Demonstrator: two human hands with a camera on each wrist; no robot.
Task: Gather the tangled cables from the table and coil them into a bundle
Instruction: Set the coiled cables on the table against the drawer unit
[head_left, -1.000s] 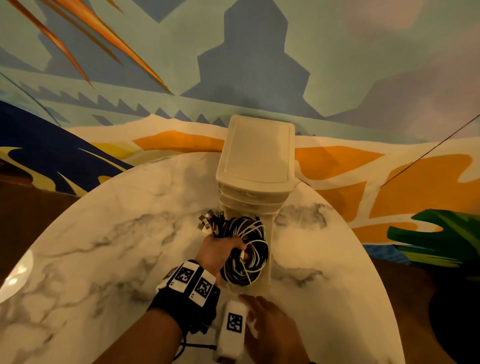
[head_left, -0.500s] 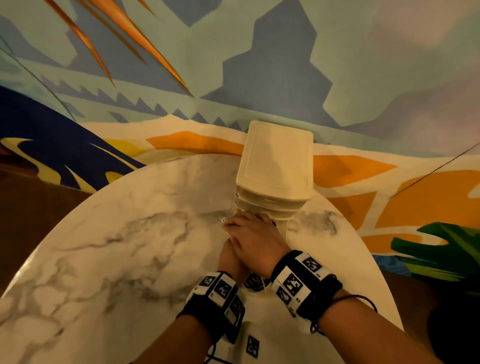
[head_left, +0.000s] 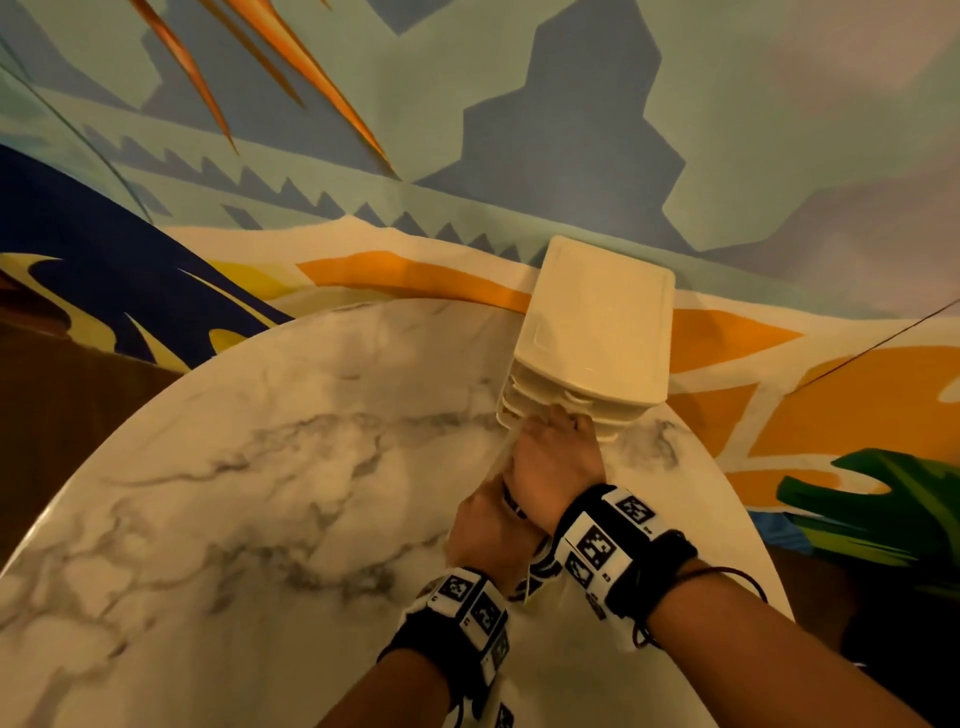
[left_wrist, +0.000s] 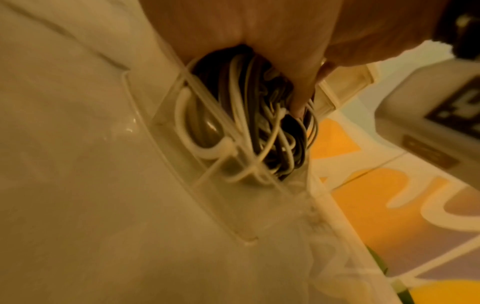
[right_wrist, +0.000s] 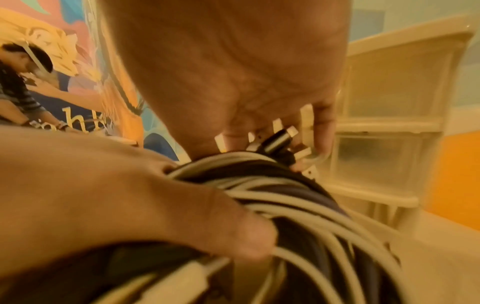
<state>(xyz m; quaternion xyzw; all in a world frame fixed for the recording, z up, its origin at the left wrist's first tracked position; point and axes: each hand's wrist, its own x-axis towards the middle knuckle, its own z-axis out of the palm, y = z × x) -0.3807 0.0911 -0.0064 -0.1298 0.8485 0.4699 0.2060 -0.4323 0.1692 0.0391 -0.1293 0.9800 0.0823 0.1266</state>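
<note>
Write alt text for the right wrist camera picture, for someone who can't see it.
Close up, two hands hold a coiled bundle of white and dark cables: the left hand grips the coil from the left, and the right hand reaches over its plug ends. A cream plastic drawer unit stands behind on the right.

From the head view I can barely see the cable bundle (head_left: 540, 569): my right hand (head_left: 556, 467) and left hand (head_left: 488, 525) cover nearly all of it. The plugs (right_wrist: 278, 142) at my right fingertips blur together, and the clear drawer (left_wrist: 233, 185) is smeared
</note>
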